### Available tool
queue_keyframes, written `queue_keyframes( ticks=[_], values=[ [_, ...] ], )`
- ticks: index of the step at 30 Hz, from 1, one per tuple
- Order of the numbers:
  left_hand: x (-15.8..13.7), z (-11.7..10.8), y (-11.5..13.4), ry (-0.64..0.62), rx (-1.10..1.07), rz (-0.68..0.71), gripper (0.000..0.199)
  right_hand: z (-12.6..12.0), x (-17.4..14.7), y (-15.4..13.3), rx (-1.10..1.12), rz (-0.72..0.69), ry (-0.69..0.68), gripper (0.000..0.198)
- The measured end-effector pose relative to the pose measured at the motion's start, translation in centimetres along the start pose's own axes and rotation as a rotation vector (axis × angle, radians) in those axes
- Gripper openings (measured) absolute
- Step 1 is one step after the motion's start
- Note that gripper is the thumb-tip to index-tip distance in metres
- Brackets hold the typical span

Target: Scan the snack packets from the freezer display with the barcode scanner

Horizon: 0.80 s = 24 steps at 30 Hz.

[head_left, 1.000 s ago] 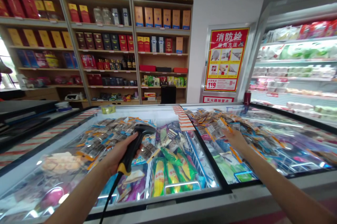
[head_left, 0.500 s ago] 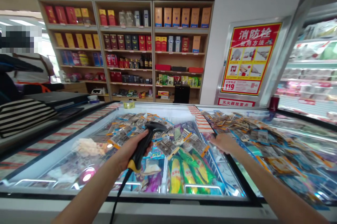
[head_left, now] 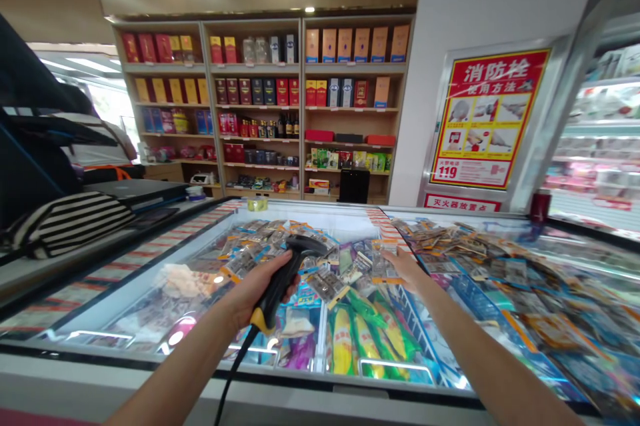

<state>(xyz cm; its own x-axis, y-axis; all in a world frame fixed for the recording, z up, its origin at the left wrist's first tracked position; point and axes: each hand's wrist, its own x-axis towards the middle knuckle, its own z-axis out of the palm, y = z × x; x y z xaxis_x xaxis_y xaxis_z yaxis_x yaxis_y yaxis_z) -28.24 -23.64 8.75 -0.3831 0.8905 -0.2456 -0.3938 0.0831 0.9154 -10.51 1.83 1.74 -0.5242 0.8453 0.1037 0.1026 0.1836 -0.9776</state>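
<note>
My left hand [head_left: 267, 286] is wrapped round the grip of a black and yellow barcode scanner [head_left: 283, 279], its head pointing right and its cable hanging down toward me. My right hand [head_left: 403, 266] is closed on the right edge of a small clear snack packet [head_left: 383, 261] with orange ends. The packet is above the freezer's glass, right of the scanner head. Below and between my hands lie more snack packets [head_left: 325, 285] in a loose heap. Under the glass are green and yellow corn-shaped packs [head_left: 367, 333]. The fingertips of my right hand are partly hidden.
The chest freezer [head_left: 360, 406] spans the front. A second heap of packets [head_left: 515, 273] lies on its right side. At left are a striped bag [head_left: 75, 223] and dark equipment [head_left: 35, 119]. Shelves of boxed goods [head_left: 257, 89] stand behind, with a red sign [head_left: 493, 119] at right.
My right hand has moved left from the divider by the right heap and taken hold of a snack packet. My left hand still holds the scanner. The view has shifted slightly left.
</note>
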Motion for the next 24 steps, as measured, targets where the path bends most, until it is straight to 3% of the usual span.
queue_keyframes(
  ticks=[11,19,24],
  values=[
    [-0.4,1.9,-0.5,-0.136,0.077,-0.115,0.029,-0.8,1.6,0.4,0.523,-0.112,0.125,0.031],
    [5.2,3.9,-1.8,-0.345,0.095,-0.134,0.037,-4.0,2.4,1.0,0.581,-0.137,0.145,0.031],
    [7.2,5.4,-2.3,-0.370,0.055,-0.144,0.034,-5.5,2.8,1.2,0.595,-0.154,0.116,0.036]
  ],
)
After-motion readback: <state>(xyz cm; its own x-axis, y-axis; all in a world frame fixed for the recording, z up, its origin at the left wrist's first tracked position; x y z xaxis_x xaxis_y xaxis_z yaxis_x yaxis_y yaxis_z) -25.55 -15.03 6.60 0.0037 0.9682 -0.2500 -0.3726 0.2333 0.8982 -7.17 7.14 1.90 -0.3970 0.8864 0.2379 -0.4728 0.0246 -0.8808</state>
